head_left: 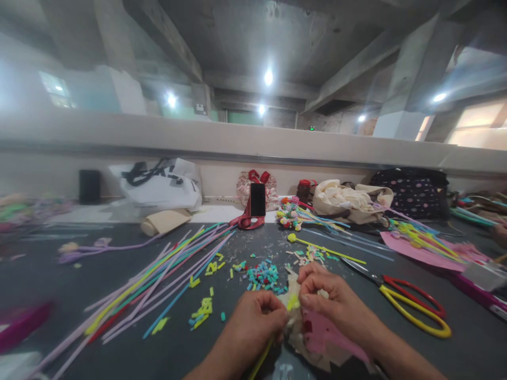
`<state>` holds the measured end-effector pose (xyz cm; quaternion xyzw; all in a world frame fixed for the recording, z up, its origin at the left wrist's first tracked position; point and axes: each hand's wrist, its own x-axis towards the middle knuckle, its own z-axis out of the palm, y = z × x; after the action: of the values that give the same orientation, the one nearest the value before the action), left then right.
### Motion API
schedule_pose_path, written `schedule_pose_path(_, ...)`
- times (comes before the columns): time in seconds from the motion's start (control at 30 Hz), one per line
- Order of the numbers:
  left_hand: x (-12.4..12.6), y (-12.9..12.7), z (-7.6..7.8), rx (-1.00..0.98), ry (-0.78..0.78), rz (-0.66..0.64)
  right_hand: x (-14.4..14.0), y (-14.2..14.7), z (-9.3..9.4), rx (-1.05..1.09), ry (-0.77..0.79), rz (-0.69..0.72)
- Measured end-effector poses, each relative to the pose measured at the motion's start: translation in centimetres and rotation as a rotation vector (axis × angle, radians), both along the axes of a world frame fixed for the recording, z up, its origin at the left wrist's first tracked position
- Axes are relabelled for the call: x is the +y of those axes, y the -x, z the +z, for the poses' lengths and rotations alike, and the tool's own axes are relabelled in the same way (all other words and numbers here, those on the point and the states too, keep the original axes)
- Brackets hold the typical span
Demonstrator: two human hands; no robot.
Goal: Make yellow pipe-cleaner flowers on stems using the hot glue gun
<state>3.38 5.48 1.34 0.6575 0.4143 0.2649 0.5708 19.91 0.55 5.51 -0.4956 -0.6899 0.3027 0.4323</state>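
My left hand (253, 319) and my right hand (328, 298) meet low in the middle of the dark table (99, 274). Both pinch a small yellow-green piece (293, 302) at the top of a yellow stick (261, 359) that runs down under my left hand. Crumpled pink and cream paper (317, 335) lies beneath my right hand. Just beyond my fingers sits a pile of small teal and red cut bits (263, 275).
Long coloured straws (158, 279) fan across the left. Red-and-yellow scissors (407, 303) lie at the right, near a pink sheet (415, 248). A phone (257, 199) stands at the back among white (162, 184), cream (348, 198) and dotted (415, 192) bags.
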Motion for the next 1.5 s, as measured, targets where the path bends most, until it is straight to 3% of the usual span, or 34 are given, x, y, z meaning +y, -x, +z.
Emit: schedule_pose_path(1.5, -0.7, -0.1, 1.1, 0.030, -0.092, 0.011, 0.2, 0.8, -1.0, -0.190, -0.115, -0.150)
